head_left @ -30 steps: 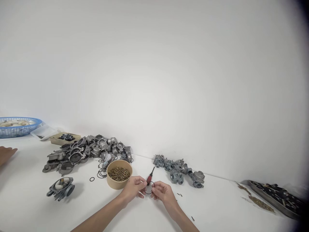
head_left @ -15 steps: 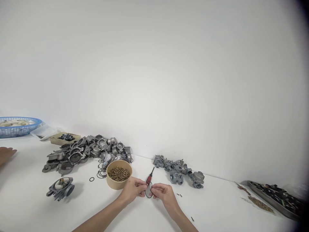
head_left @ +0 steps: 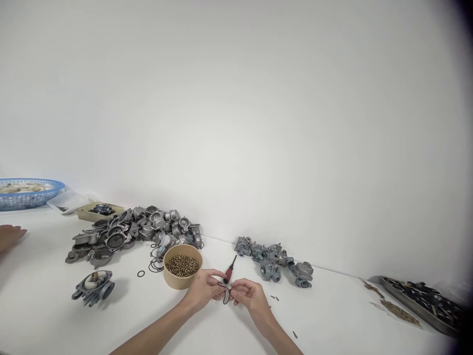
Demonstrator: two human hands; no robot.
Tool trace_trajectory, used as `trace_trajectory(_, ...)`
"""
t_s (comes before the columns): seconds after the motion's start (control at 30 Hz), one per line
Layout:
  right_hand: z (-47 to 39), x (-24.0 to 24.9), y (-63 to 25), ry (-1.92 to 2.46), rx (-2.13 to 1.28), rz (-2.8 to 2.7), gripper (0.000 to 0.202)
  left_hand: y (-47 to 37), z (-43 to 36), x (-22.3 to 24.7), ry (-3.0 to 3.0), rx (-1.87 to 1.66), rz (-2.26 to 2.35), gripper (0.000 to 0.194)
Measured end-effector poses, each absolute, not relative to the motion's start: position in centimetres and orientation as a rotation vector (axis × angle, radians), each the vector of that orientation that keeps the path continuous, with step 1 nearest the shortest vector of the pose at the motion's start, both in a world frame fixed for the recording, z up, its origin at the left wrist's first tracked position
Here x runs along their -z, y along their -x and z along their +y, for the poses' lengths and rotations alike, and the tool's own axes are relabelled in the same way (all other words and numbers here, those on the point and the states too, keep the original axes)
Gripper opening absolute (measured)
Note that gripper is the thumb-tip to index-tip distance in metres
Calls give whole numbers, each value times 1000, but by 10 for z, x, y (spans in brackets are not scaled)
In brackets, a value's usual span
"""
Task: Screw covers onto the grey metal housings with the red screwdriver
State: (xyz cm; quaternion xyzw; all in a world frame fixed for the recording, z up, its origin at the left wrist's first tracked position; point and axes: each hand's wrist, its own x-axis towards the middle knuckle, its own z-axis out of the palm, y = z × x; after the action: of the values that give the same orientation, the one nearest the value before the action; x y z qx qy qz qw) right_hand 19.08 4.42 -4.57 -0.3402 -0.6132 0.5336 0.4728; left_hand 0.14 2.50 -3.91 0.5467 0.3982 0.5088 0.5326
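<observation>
Between my fingertips hangs a thin black rubber ring (head_left: 226, 298), bent out of round. My left hand (head_left: 204, 291) pinches its left side, and my right hand (head_left: 248, 296) pinches the right side. Just beyond the fingers a screwdriver (head_left: 229, 272) with a red and black handle lies on the table, its tip pointing away. A round tan tub (head_left: 178, 281) full of small brass screws (head_left: 182, 265) stands beside my left hand. To the left sits a carburetor body (head_left: 93, 287) with its underside facing up.
Grey metal bowls (head_left: 116, 240) are heaped at the left, with loose black rings (head_left: 141, 273) nearby. Carburetor bodies (head_left: 271, 256) lie along the wall. A metal tray (head_left: 417, 305) is far right, a blue basket (head_left: 31, 199) far left. Another person's hand (head_left: 11, 235) shows at the left edge.
The ring has gone from a stretched, open oval to a smaller, bent curve as my hands shifted slightly closer. The screwdriver has stayed put.
</observation>
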Motion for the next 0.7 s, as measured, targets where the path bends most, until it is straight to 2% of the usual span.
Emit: trace_trajectory(0.7,50,42,-199,980,-1075,-1328,36,1,23,36,-1460,-1254,1067,32)
